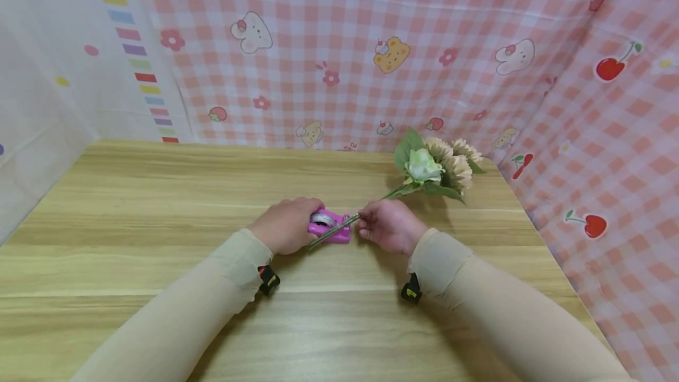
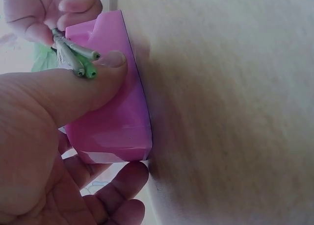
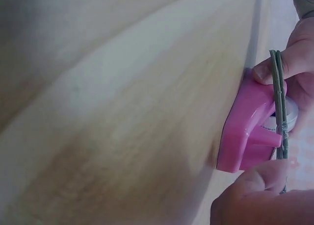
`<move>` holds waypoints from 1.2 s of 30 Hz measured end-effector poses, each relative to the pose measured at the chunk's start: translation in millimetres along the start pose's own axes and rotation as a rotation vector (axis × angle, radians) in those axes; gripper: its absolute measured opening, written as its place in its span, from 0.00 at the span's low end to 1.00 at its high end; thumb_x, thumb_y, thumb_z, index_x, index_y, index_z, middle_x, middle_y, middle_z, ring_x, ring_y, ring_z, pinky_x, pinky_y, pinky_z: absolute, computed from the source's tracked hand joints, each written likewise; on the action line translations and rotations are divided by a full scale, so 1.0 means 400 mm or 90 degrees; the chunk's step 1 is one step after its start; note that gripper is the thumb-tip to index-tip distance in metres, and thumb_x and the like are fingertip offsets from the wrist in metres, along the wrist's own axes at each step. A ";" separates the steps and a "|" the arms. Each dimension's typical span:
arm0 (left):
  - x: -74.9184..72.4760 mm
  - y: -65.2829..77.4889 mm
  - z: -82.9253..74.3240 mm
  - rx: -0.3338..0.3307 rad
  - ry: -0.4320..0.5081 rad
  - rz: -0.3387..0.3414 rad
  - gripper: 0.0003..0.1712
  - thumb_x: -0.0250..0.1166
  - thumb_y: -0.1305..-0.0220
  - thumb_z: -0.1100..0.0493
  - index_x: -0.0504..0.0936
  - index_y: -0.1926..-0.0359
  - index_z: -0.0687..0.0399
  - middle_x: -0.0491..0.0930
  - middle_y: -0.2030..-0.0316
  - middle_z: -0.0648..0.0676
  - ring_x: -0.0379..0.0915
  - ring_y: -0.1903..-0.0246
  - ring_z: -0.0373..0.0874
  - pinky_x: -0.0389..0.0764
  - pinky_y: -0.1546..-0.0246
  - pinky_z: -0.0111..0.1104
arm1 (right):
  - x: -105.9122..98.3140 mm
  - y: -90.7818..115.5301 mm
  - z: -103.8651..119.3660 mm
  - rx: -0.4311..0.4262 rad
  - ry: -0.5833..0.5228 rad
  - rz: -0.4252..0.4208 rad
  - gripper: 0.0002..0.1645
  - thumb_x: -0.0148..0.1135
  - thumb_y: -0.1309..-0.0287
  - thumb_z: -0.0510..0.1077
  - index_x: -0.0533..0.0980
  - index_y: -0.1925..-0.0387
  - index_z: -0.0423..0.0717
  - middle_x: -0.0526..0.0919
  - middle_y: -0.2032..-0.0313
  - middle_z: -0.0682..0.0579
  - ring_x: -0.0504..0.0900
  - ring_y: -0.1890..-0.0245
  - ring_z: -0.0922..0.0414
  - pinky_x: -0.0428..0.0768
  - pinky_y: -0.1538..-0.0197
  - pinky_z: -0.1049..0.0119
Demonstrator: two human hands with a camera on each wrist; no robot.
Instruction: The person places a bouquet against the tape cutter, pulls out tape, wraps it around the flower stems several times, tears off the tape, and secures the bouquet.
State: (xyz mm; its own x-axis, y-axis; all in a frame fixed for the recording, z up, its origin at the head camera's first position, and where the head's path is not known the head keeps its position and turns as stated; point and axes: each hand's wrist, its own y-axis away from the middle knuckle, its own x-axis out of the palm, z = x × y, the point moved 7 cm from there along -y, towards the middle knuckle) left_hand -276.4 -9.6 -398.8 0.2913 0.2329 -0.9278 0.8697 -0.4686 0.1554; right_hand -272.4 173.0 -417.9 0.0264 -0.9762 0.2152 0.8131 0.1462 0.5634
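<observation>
A pink tape dispenser (image 1: 342, 236) with a roll of clear tape (image 1: 320, 218) sits on the wooden table. My left hand (image 1: 287, 226) grips its rear end, with the thumb (image 2: 105, 78) along one side and fingers around the other. In my right hand (image 1: 394, 226), thumb and fingers pinch the green stems (image 3: 278, 97) of an artificial flower bouquet. These stems pass slantwise over the dispenser, and their cut ends (image 2: 88, 72) lie near my left thumb. At the bouquet's head are a pale green-white rose (image 1: 422, 165), beige blossoms (image 1: 457, 171) and green leaves (image 1: 408, 147).
The wooden table (image 1: 175, 193) spreads around both hands. Behind it hangs a pink checked curtain (image 1: 297, 75) with cartoon prints, and a similar cloth (image 1: 626, 152) borders the right side. The flower heads lie toward the back right, close to the cloth.
</observation>
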 end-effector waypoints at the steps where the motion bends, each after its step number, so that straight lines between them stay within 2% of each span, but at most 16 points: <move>1: 0.000 0.000 0.000 -0.001 0.002 0.000 0.32 0.71 0.30 0.52 0.73 0.28 0.47 0.80 0.35 0.54 0.78 0.38 0.56 0.76 0.32 0.51 | 0.001 -0.001 0.000 0.002 -0.003 0.001 0.13 0.50 0.24 0.35 0.72 0.69 0.44 0.78 0.73 0.53 0.76 0.70 0.59 0.80 0.62 0.70; 4: 0.002 0.000 0.002 -0.003 0.002 0.003 0.33 0.70 0.30 0.52 0.73 0.28 0.47 0.79 0.34 0.54 0.77 0.38 0.56 0.76 0.32 0.51 | 0.005 -0.003 0.000 -0.002 -0.015 0.000 0.13 0.54 0.23 0.39 0.74 0.68 0.43 0.80 0.71 0.52 0.78 0.71 0.59 0.83 0.63 0.71; 8: 0.002 -0.001 0.001 0.005 -0.003 -0.001 0.31 0.70 0.30 0.52 0.74 0.29 0.46 0.80 0.35 0.54 0.78 0.39 0.56 0.77 0.33 0.51 | 0.009 -0.005 -0.003 -0.011 -0.021 -0.006 0.18 0.57 0.25 0.36 0.70 0.75 0.46 0.82 0.72 0.51 0.80 0.73 0.59 0.85 0.64 0.72; 11: 0.002 0.000 -0.001 0.011 -0.007 -0.005 0.30 0.71 0.31 0.52 0.75 0.30 0.46 0.81 0.37 0.53 0.79 0.40 0.56 0.78 0.34 0.51 | 0.008 -0.006 -0.006 -0.017 -0.015 -0.005 0.21 0.57 0.26 0.34 0.66 0.77 0.48 0.82 0.72 0.51 0.80 0.73 0.59 0.85 0.65 0.72; 14: 0.002 0.000 -0.001 0.010 -0.008 -0.001 0.31 0.71 0.31 0.52 0.74 0.30 0.47 0.81 0.36 0.54 0.79 0.39 0.56 0.77 0.33 0.51 | 0.006 -0.007 -0.006 -0.022 0.013 0.004 0.18 0.56 0.25 0.35 0.68 0.75 0.47 0.82 0.72 0.51 0.80 0.74 0.59 0.85 0.65 0.70; 19: 0.000 0.001 -0.003 0.009 -0.007 -0.002 0.32 0.71 0.30 0.52 0.74 0.29 0.48 0.80 0.35 0.54 0.78 0.39 0.56 0.77 0.33 0.51 | -0.002 -0.007 -0.010 -0.007 0.092 0.018 0.11 0.56 0.24 0.39 0.77 0.67 0.42 0.84 0.76 0.51 0.82 0.75 0.59 0.85 0.67 0.68; 21: 0.000 0.002 -0.004 0.011 -0.007 -0.005 0.31 0.71 0.31 0.52 0.74 0.29 0.48 0.81 0.36 0.54 0.79 0.40 0.56 0.78 0.33 0.51 | -0.005 -0.006 -0.010 -0.004 0.102 0.024 0.10 0.57 0.24 0.39 0.79 0.64 0.41 0.85 0.76 0.51 0.83 0.76 0.59 0.86 0.67 0.68; 30: -0.002 0.005 -0.004 0.008 -0.003 -0.005 0.31 0.71 0.31 0.53 0.75 0.30 0.48 0.80 0.36 0.54 0.78 0.39 0.56 0.77 0.32 0.51 | 0.000 0.004 0.001 -0.033 0.054 0.038 0.16 0.56 0.25 0.34 0.77 0.73 0.45 0.84 0.74 0.52 0.83 0.74 0.61 0.87 0.63 0.71; 33: -0.003 0.005 -0.005 0.010 -0.004 -0.004 0.31 0.71 0.31 0.52 0.74 0.29 0.48 0.80 0.36 0.55 0.78 0.38 0.56 0.76 0.32 0.51 | 0.002 0.006 0.002 -0.032 0.028 0.031 0.15 0.54 0.25 0.32 0.77 0.71 0.43 0.83 0.75 0.52 0.83 0.74 0.62 0.87 0.63 0.72; 36: -0.003 0.005 -0.006 0.012 -0.005 -0.002 0.32 0.71 0.31 0.52 0.74 0.29 0.48 0.80 0.35 0.55 0.77 0.37 0.57 0.76 0.32 0.52 | 0.003 0.007 0.003 -0.037 0.007 0.016 0.07 0.55 0.27 0.30 0.75 0.63 0.40 0.83 0.75 0.51 0.84 0.75 0.62 0.88 0.63 0.72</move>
State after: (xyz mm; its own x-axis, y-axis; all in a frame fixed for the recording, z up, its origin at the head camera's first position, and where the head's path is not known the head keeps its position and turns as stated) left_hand -274.1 -8.6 -396.5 0.2854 0.2284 -0.9308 0.8632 -0.4833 0.1460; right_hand -270.7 172.5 -414.9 0.0533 -0.9740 0.2203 0.8448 0.1616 0.5102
